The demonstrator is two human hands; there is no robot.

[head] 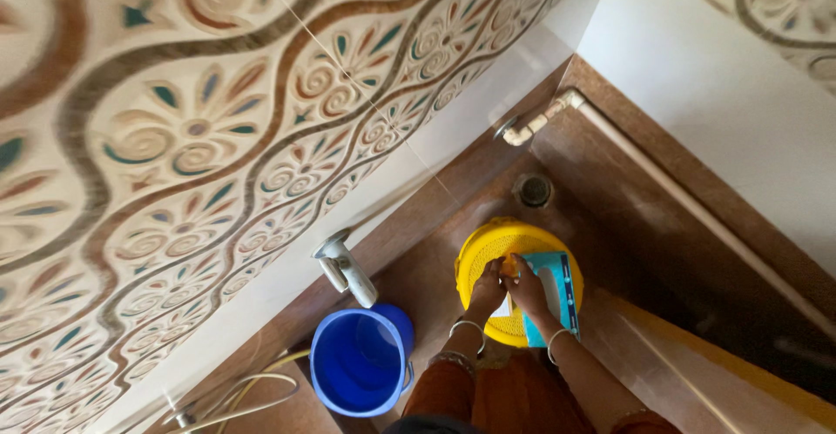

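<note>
Person's crouching on the bathroom floor (pixel 627 225), both hands over a yellow perforated stool (pixel 488 242). Left hand (pixel 488 290) is closing around something small and orange on the stool top, can't tell what. Right hand (pixel 527 288) is pinning a teal box (pixel 557 290) flat; its long axis is running away from the person toward the drain (pixel 533 190). Better grip: steadying the box nearer its middle. Blue bucket (pixel 359 360) is sitting under the tap (pixel 344 269), left of the stool.
</note>
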